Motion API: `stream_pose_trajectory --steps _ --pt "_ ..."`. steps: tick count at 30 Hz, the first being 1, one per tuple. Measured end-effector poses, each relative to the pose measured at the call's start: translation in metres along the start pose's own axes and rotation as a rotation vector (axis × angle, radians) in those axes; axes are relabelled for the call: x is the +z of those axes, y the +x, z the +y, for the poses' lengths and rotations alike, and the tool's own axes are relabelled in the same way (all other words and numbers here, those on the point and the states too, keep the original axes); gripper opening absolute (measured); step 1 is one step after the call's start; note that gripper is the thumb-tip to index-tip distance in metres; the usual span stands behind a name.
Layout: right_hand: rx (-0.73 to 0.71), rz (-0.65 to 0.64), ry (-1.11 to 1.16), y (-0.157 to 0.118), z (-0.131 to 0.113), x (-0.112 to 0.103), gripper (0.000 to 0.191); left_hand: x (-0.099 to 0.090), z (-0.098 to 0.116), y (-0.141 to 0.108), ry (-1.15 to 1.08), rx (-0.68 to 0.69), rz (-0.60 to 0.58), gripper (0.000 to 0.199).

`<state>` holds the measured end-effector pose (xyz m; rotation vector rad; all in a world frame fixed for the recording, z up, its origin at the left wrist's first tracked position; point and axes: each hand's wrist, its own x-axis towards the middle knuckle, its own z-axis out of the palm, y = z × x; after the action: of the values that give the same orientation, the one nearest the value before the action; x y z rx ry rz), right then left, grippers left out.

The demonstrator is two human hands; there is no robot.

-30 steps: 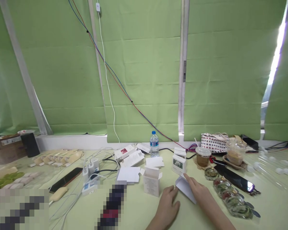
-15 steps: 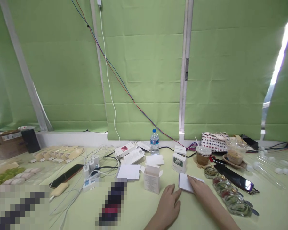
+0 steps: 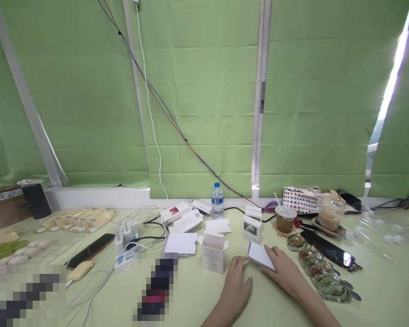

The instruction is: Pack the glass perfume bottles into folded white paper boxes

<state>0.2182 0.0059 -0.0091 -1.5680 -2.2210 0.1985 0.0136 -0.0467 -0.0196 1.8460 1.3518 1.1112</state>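
Note:
My right hand [image 3: 282, 268] grips a flat white folded carton [image 3: 261, 256] by its right edge, with the thumb on the near side. The carton's left side is tilted off the table or turned; how far I cannot tell. Just left of it, my left hand [image 3: 236, 288] is empty, its thumb apart from bent fingers that stop short of the carton. Close by on the left stands an upright white box [image 3: 213, 259] with its top flaps open. Behind the carton is a closed white box [image 3: 252, 229] with a green picture on its front.
Flat white cartons [image 3: 180, 244] lie left of the open box, and more boxes [image 3: 186, 221] are piled behind. A water bottle [image 3: 217, 202] stands at the back. Rightward are a drink cup [image 3: 285, 219], packaged green and red items [image 3: 323, 274] and a black phone-like object [image 3: 327, 249]. Cables [image 3: 102, 281] run along the left.
My right hand has turned the flat carton and drawn it slightly left, its hold now more along the right edge. My left fingers have shifted left, away from it. The view has shifted slightly.

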Motion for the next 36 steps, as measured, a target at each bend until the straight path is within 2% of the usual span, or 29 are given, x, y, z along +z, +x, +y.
stream_pose_trajectory --steps 2,4,7,9,13,15,18,20,23,27,31,36 --pt "-0.05 0.03 0.203 -0.001 -0.007 -0.004 0.053 0.004 -0.004 0.001 -0.194 -0.093 0.043 0.061" --pt "-0.102 0.052 0.414 -0.004 -0.018 -0.006 0.054 0.009 -0.008 0.003 -0.397 -0.167 0.041 0.082" --pt "-0.192 0.031 0.638 -0.012 -0.039 -0.003 0.053 0.014 -0.008 0.005 -0.63 -0.148 0.004 0.109" --pt "-0.266 -0.011 0.721 -0.018 -0.053 0.001 0.052 0.014 -0.004 0.006 -0.721 -0.115 0.012 0.114" --pt "-0.336 -0.074 0.805 -0.024 -0.071 0.005 0.057 0.01 0.012 0.002 -0.744 -0.147 0.106 0.102" --pt "-0.33 -0.145 0.886 -0.024 -0.071 0.003 0.068 0.006 0.019 -0.001 -0.756 -0.143 0.124 0.091" --pt "-0.311 -0.29 1.096 -0.02 -0.062 -0.004 0.097 -0.001 0.029 -0.005 -0.826 -0.087 0.062 0.079" --pt "-0.287 -0.345 1.197 -0.018 -0.055 -0.008 0.106 -0.005 0.033 -0.006 -0.858 -0.035 0.011 0.076" --pt "-0.259 -0.363 1.25 -0.016 -0.047 -0.012 0.103 -0.01 0.037 -0.007 -0.886 0.005 -0.041 0.081" --pt "-0.266 -0.426 1.269 -0.017 -0.043 -0.014 0.105 -0.016 0.041 -0.007 -0.888 -0.013 -0.028 0.099" --pt "-0.259 -0.516 1.295 -0.018 -0.04 -0.019 0.106 -0.022 0.046 -0.005 -0.869 -0.073 -0.038 0.083" --pt "-0.188 -0.597 1.368 -0.018 -0.036 -0.028 0.085 -0.02 0.045 -0.003 -0.844 -0.263 -0.004 0.074"
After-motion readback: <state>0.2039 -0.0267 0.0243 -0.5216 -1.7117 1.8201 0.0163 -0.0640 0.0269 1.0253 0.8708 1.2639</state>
